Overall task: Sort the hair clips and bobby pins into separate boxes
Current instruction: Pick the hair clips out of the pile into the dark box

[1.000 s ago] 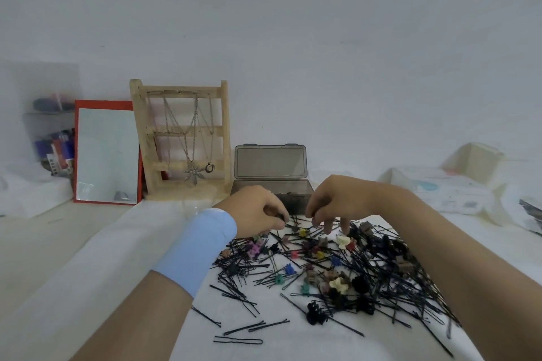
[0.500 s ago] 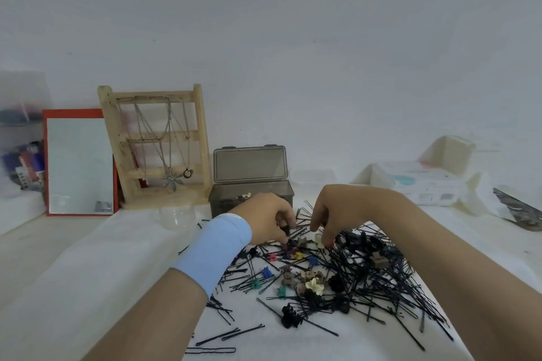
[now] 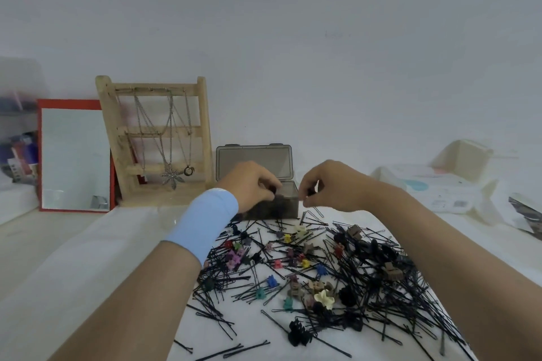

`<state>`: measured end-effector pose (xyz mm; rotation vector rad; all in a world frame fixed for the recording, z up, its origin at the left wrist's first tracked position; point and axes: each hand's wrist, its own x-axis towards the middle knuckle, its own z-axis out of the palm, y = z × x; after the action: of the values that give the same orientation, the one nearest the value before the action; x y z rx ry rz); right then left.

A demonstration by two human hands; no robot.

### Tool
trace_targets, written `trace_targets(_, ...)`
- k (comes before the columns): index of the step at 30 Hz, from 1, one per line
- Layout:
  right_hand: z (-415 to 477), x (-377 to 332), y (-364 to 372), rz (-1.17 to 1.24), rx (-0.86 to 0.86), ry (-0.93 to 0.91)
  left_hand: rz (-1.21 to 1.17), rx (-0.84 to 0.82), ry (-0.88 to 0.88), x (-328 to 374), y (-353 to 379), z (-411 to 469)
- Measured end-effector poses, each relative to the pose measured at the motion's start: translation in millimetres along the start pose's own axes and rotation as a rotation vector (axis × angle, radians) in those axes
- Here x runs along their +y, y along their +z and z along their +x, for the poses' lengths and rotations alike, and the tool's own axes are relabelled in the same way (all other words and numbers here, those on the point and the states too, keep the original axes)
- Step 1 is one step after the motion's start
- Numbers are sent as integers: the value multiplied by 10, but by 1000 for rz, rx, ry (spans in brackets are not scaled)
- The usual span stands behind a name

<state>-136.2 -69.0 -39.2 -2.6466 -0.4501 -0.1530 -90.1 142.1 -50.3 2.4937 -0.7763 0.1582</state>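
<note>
Left hand (image 3: 252,184), right hand (image 3: 330,186) pinch clips (image 3: 310,192) (at box (image 3: 283,208)).

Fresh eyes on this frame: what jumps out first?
The tangled heap of black bobby pins and small coloured hair clips on the white cloth, centre-right foreground. Just behind it, left hand and right hand hover at the open smoky box, each pinching a small dark piece. Far left: wooden necklace stand, red-framed mirror.

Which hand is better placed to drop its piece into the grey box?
Left, likely: the left hand is over the grey box, pinching a dark piece; the right hand pinches its piece just off the right edge.
</note>
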Motion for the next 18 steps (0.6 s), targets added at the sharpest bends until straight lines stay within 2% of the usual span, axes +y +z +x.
trace_targets(3,227,-36,47,53,130,14,-42,48,-60,-116,-23,92)
trace_targets(6,457,-70,140,69,155,45,-13,57,-122,-274,36,152)
trace_targets(9,627,-66,244,10,152,72,69,71,-149,-400,117,132)
trace_targets(11,676,-49,298,-45,92,97,119,73,-153,-447,123,115)
trace_targets(15,646,-54,282,-50,104,128,83,6,-136,-528,76,122)
trace_targets(18,523,-98,210,-112,83,144,62,61,-75,-490,59,137)
